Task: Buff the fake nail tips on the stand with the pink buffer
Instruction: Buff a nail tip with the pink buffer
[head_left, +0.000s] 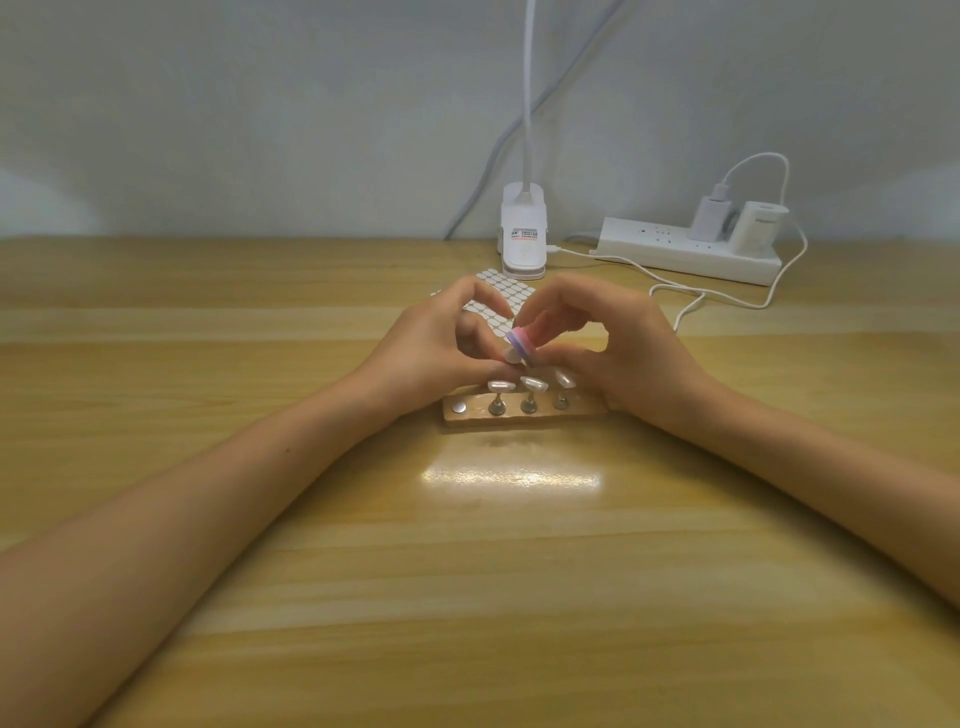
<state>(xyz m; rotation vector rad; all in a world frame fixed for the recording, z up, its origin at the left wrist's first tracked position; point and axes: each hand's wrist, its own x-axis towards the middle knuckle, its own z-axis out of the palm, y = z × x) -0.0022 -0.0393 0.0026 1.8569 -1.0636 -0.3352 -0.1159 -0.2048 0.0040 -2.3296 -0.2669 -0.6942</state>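
Roughly mid-table, both hands meet just behind the stand (524, 414), a short wooden bar lying left-right on the table (467, 571). Right hand (618, 345) pinches the buffer (522, 343) between thumb and curled fingertips. Buffer is a small pink block with a purple band, tilted, lower end toward the stand. Left hand (431, 348) is curled, thumb and fingers pinching a tip (510, 356) held just above the stand; which fingers touch it is hard to tell. Buffer face touches that tip. Both hands sit low, one at each end of the stand, and the left one covers the stand's far left corner.

Three tips (534, 383) are on the stand, pearly white, each on a small metal post, in a row left to right and apart from each other. A bare metal disc (460, 407) sits at the stand's left end.

Far side: a sheet of white oval stickers (501, 291) lies flat just behind the hands, partly hidden by them. Behind it is a white lamp clamp (523, 236), neck going up out of frame. Right of the clamp is a white power strip (685, 253) by the wall, with two white plugs (709, 217) at its right end. A white cable (727, 299) loops over the table between the strip and the right hand. Bright glare patch (511, 478) on the table just near of the stand. Forearms are bare, coming in from the near left and near right.
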